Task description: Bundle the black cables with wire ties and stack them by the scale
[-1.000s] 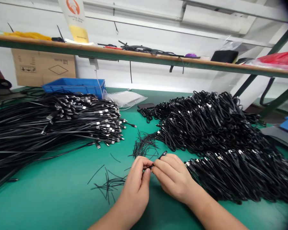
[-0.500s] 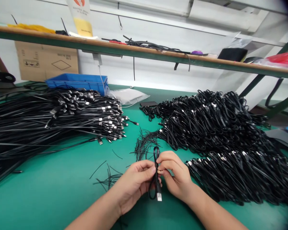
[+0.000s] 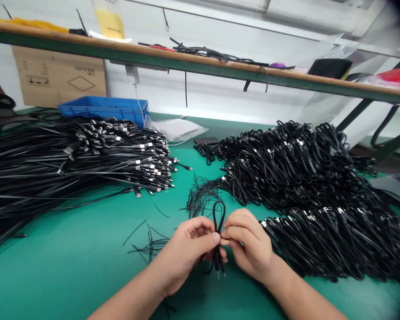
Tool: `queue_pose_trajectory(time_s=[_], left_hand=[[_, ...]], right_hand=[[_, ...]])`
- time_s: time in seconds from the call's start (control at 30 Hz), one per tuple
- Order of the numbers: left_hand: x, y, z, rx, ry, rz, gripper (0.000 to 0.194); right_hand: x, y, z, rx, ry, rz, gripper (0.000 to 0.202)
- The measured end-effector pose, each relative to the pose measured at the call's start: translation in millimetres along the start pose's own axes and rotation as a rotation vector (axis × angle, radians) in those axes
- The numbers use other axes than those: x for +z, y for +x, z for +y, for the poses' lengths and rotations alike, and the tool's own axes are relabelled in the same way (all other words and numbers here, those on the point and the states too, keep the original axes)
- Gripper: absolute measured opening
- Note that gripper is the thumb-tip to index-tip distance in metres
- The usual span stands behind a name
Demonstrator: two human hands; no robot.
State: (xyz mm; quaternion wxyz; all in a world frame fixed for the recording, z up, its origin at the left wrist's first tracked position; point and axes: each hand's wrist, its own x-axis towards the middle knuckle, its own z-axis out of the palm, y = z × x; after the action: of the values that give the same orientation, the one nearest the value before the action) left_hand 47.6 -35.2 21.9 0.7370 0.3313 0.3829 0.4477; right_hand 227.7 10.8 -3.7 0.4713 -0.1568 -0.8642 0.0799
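A black USB cable is folded into a bundle, its loop at the top and two metal plug ends pointing down. My left hand grips its middle between thumb and fingers. Close against the bundle's right side, my right hand is closed in a pinch at the cable's waist. A thin black tie seems to run from the cable into those fingertips, mostly hidden. Short black ties lie loose on the green table behind the hands, and more strips lie to the left.
Long unfolded cables are heaped on the left. Bundled cables form a large pile at right, with another row nearer. A blue bin, a clear plastic bag and a cardboard box stand behind, below a shelf.
The folded cable has turned in my hands, so its plugs now show edge-on and its loop looks wider. My right fingers have drawn slightly rightward. The view has tilted a little downward.
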Motion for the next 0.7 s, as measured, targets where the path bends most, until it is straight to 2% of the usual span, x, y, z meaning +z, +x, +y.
queue_pose_trajectory(time_s=[0.13,0.33,0.43,0.57,0.7], left_hand=[[-1.5,0.4,0.3,-0.021,-0.084,0.017,0.022],[-5.1,0.3,-0.8,-0.043,-0.142,-0.058,0.02],[-5.2,-0.2,-1.7,-0.066,-0.192,-0.05,0.022],[-5.0,-1.0,-1.6,-0.088,-0.199,-0.03,0.025],[-4.8,-1.7,-1.5,-0.113,-0.157,-0.022,0.026]], right_hand=[[1.8,-0.9,-1.7,0.03,-0.002,0.06,0.018],[3.4,-0.6,-2.8,0.038,-0.035,0.105,0.025],[0.4,-1.0,-1.4,-0.03,-0.095,0.053,0.027],[-6.5,-1.0,3.5,-0.102,-0.059,-0.043,0.028],[-14.3,3.0,4.3,-0.164,-0.11,-0.099,0.019]])
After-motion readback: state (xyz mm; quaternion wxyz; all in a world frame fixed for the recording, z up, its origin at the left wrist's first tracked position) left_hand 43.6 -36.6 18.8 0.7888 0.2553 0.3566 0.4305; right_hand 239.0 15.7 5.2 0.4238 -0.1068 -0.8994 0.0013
